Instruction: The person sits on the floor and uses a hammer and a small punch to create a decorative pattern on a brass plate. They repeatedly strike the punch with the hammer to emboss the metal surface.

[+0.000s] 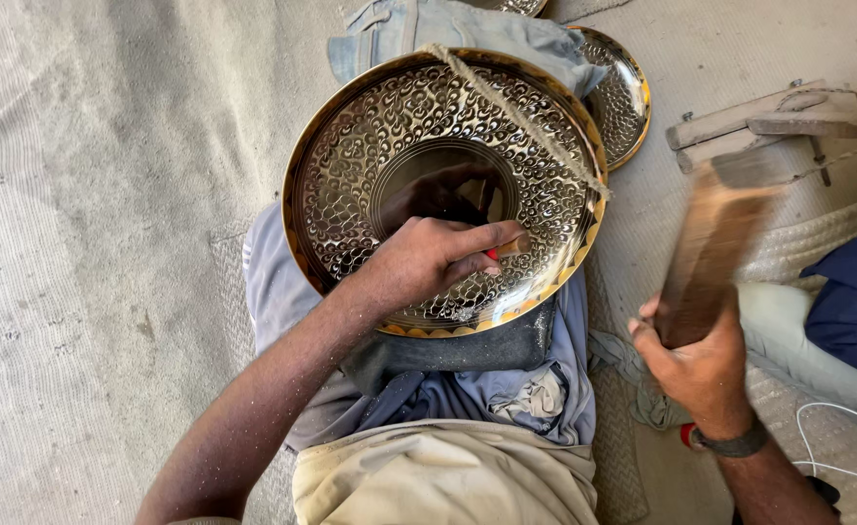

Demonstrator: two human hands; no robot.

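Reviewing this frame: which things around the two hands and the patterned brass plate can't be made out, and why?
Head view only:
- Tool in the left hand: only a red bit and a short tip show; fingers cover the rest.
- Wooden mallet in the right hand: motion-blurred, head shape unclear.
- Second plate: mostly hidden behind the brass plate and grey cloth.
- White cable: cut off by the right edge.
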